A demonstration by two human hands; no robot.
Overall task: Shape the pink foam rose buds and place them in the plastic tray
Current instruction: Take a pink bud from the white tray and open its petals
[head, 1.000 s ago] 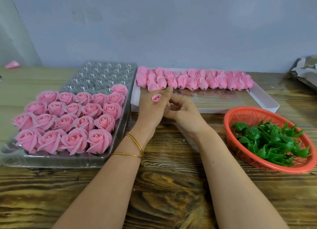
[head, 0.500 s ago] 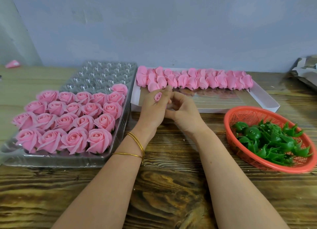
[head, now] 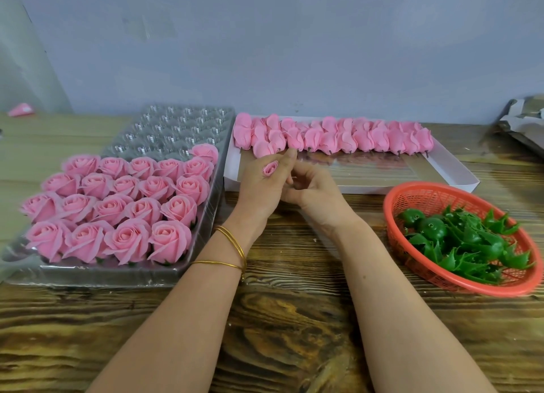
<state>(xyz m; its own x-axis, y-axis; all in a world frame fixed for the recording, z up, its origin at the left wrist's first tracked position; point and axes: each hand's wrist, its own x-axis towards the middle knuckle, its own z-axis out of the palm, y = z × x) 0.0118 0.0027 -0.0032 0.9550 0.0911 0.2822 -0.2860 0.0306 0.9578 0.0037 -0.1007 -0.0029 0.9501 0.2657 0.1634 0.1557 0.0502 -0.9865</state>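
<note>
**Item:** one bud [head: 270,168], small and tight, in our left grip [head: 262,188], pinched between thumb and fingers just in front of the white box [head: 382,188] of unshaped buds [head: 332,137].

**Right grip** [head: 313,193]: fingers curled against the left; what they hold we cannot tell.

**Method, as we judge it:** we pinch low and lightly, open the outer petals evenly and avoid creasing the foam.

**Destination:** the tray [head: 117,276], in a free cup behind the finished roses [head: 117,204].

**Also on the desk** [head: 294,319]: a red basket [head: 387,216] of green caps [head: 471,245].
</note>
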